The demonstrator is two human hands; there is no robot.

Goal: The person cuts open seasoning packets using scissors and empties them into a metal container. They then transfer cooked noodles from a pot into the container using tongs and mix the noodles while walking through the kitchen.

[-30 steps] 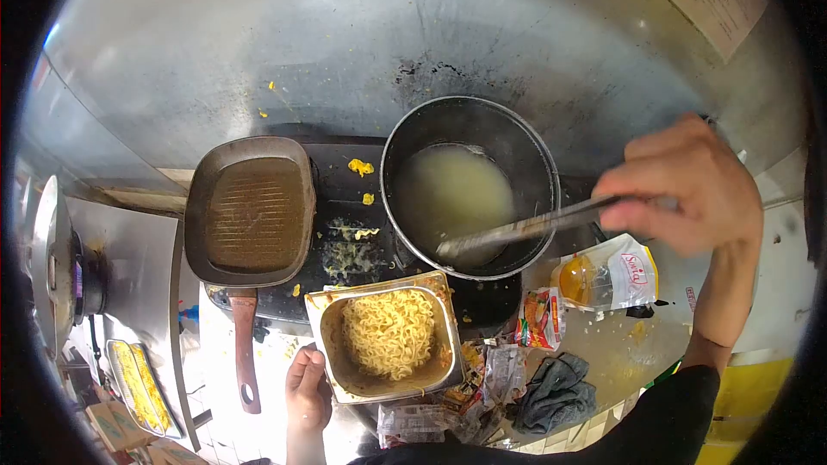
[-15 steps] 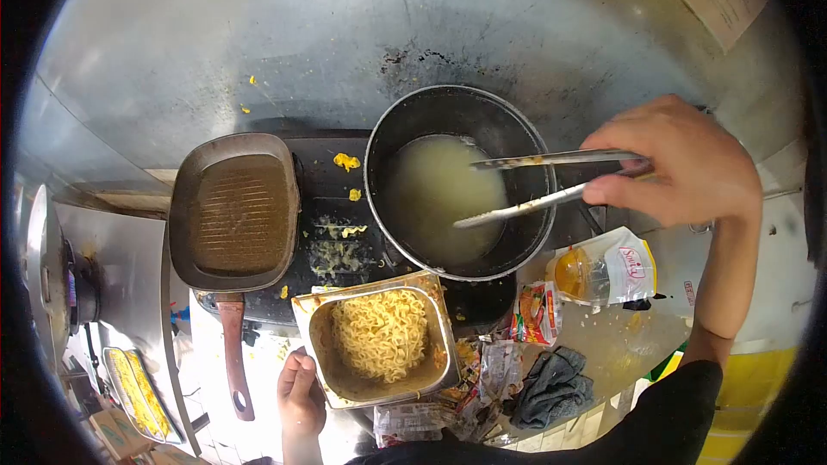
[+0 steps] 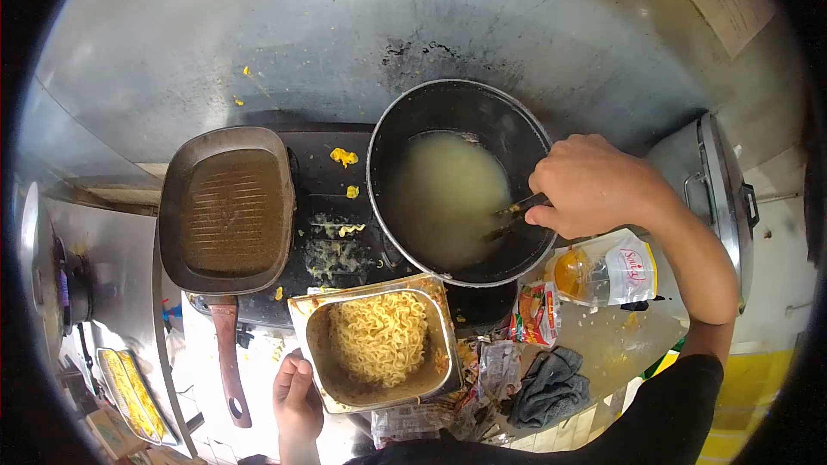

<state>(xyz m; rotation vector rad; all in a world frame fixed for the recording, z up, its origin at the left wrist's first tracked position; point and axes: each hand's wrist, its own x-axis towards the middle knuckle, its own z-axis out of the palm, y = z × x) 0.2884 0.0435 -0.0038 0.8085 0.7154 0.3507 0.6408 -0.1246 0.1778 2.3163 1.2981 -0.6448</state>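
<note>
My left hand (image 3: 297, 392) is closed on the near left corner of a steel food pan (image 3: 332, 386). Cooked instant noodles (image 3: 379, 340) lie in that pan. Over the right rim of a deep black pot (image 3: 465, 95), my right hand (image 3: 594, 185) grips metal tongs (image 3: 519, 205). Their tips reach down into the cloudy water (image 3: 448, 198), where they are hard to see. I can make out no noodles in the water.
A square grill pan (image 3: 233, 215) with a wooden handle stands left of the pot. Right of the steel pan lie torn wrappers (image 3: 534, 314), a dark cloth (image 3: 551, 387) and a yellow-and-white pouch (image 3: 607, 267). Yellow scraps (image 3: 345, 157) dot the black stove.
My right hand has moved left and down, taking the tongs from above the pot into the water. My left hand and the pan of noodles stay almost where they were.
</note>
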